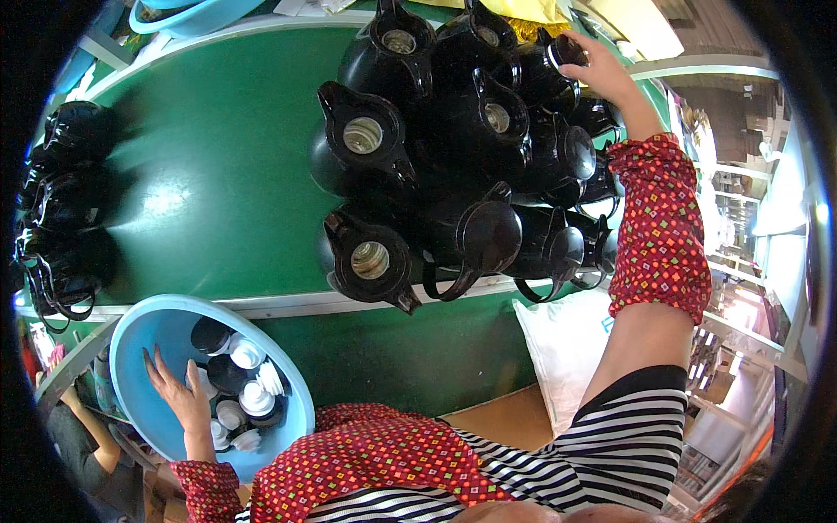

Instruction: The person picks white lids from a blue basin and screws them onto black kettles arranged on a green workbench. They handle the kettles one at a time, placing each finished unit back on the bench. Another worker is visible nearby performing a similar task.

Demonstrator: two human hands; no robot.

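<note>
My right hand [602, 71] reaches to the back right, its fingers curled around a black lid [567, 54] at the top of a black jug. My left hand [181, 399] hangs over a light blue basin [138, 370], fingers spread, with nothing seen in it. Inside the basin lie several black and white lids [255, 398]. Black vacuum jugs stand close together in the middle. Some are uncovered, like the front left jug [370, 260] with its silvery mouth showing; others, like the jug beside it [491, 237], have black lids on.
The jugs stand on a green table [218, 187] with a pale edge. More black jugs [70, 200] line its left end. Another blue basin [196, 16] sits at the back left. A white sack [567, 349] lies below the front edge. At lower left another person's arm [103, 440] shows.
</note>
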